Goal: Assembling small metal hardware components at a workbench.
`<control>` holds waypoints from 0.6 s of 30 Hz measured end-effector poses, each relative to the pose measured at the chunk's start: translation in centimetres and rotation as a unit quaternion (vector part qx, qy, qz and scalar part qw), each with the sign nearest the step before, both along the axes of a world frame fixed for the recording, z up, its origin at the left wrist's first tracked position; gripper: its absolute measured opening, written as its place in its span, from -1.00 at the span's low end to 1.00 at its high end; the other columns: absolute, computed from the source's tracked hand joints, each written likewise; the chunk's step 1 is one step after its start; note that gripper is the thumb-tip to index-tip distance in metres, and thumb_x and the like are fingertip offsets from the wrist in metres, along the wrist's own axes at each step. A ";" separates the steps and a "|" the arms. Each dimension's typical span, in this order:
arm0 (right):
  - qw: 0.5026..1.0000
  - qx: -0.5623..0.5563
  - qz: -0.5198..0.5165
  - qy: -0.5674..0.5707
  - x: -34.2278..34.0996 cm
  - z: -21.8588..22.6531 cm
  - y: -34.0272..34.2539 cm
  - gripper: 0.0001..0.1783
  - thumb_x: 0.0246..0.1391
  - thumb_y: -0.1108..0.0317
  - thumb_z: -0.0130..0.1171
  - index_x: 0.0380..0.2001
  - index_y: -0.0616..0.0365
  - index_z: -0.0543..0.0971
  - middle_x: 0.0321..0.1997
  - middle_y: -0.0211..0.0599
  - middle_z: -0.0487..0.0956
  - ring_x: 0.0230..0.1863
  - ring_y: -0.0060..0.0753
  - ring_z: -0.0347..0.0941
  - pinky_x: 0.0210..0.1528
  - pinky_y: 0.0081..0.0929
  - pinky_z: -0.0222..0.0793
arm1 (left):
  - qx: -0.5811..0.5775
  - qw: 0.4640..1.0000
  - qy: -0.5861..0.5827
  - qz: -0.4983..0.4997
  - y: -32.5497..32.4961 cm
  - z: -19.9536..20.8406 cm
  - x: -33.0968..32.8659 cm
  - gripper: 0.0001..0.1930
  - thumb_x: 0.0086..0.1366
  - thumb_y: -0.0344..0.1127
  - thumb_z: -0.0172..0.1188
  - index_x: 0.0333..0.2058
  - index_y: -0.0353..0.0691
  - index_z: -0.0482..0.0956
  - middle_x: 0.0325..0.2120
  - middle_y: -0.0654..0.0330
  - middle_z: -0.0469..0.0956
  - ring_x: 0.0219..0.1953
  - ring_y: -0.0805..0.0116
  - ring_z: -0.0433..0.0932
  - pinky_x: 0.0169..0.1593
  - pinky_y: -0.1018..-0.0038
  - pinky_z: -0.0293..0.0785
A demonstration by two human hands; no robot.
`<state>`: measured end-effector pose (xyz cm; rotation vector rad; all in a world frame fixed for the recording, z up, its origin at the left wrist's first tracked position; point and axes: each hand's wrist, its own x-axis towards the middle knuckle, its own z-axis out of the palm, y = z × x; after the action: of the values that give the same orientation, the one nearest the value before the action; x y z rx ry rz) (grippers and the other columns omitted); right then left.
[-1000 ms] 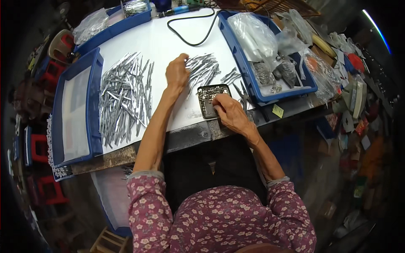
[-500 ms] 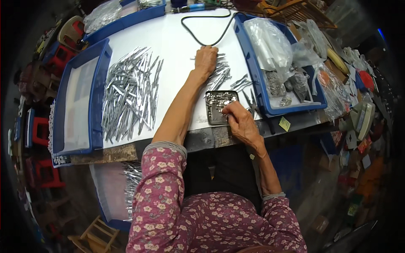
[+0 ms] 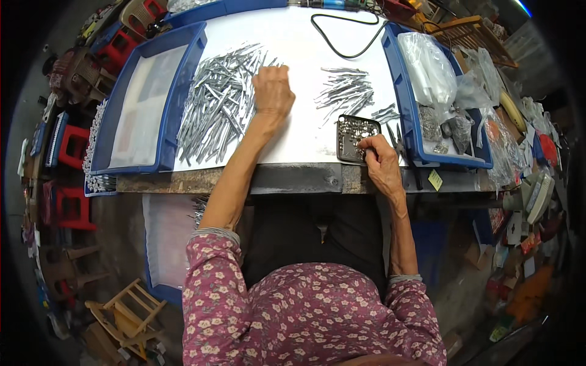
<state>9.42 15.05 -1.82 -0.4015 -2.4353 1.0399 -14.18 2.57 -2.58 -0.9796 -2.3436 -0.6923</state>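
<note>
While the yellow tag [image 3: 435, 180], mid-right of frame, is too small to read, left hand [image 3: 273, 91] has shifted from the small strip pile [image 3: 348, 90], upper centre, to the large strip pile [image 3: 220, 104], upper left; fingers curled, hold unclear. Right hand [image 3: 383, 163] stays at dark tray [image 3: 348, 148], right of centre, fingers bunched narrow; can't tell if holding.

Location: small-parts workshop; indicators: worn workbench [image 3: 296, 179], heaped metal strips [image 3: 221, 100], pliers [image 3: 400, 147], shallow tin [image 3: 349, 148] of small metal pieces [image 3: 357, 126], blue plastic tray [image 3: 181, 97]; a red stool [image 3: 74, 195] stands on the floor nearby.
</note>
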 end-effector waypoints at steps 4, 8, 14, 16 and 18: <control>1.000 -0.005 -0.010 -0.007 -0.1 -0.1 -0.4 -0.87 -0.06 0.61 -0.07 -0.42 0.28 0.46 -0.50 -0.36 0.36 -0.56 -0.59 0.20 -0.48 -0.62 0.16 | -0.090 0.991 -0.036 0.097 -1.5 -0.5 -1.4 -0.82 -0.01 -0.41 0.06 -0.36 -0.26 0.49 -0.37 0.06 0.45 -0.21 0.13 0.33 -0.14 0.20 0.22; 1.000 0.006 -0.006 -0.006 -0.1 -0.1 -0.3 -0.88 -0.05 0.61 -0.06 -0.41 0.28 0.46 -0.49 -0.36 0.36 -0.55 -0.61 0.21 -0.48 -0.63 0.15 | -0.110 0.985 -0.064 0.121 -0.6 -0.8 -1.2 -0.76 -0.04 -0.46 0.10 -0.33 -0.36 0.50 -0.28 0.04 0.42 -0.15 0.18 0.27 -0.11 0.22 0.13; 1.000 0.006 -0.002 -0.004 -0.3 -0.2 -0.4 -0.88 -0.04 0.60 -0.07 -0.41 0.30 0.47 -0.49 -0.36 0.38 -0.54 -0.60 0.24 -0.47 -0.63 0.18 | -0.109 0.990 -0.066 0.062 1.0 -1.1 -1.3 -0.79 -0.07 -0.46 0.09 -0.37 -0.36 0.49 -0.34 -0.03 0.48 -0.18 0.14 0.31 -0.13 0.16 0.10; 1.000 0.007 -0.003 -0.010 -0.3 -0.1 -0.4 -0.87 -0.04 0.59 -0.07 -0.41 0.30 0.47 -0.49 -0.36 0.39 -0.54 -0.60 0.24 -0.47 -0.62 0.18 | -0.110 0.989 -0.079 0.056 1.4 -0.9 -1.0 -0.79 -0.06 -0.46 0.08 -0.37 -0.36 0.49 -0.34 -0.03 0.48 -0.19 0.13 0.32 -0.13 0.14 0.10; 1.000 0.007 -0.004 -0.015 -0.3 -0.2 -0.3 -0.87 -0.04 0.59 -0.07 -0.40 0.30 0.47 -0.49 -0.36 0.39 -0.54 -0.61 0.23 -0.47 -0.62 0.19 | -0.101 0.990 -0.092 0.043 1.5 -0.7 -0.2 -0.82 -0.06 -0.47 0.05 -0.40 -0.36 0.47 -0.38 -0.08 0.48 -0.21 0.09 0.34 -0.15 0.12 0.09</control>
<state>9.12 14.77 -2.00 -0.4264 -2.4642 1.0197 -14.39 4.02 -3.27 -0.9256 -2.6419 -0.5388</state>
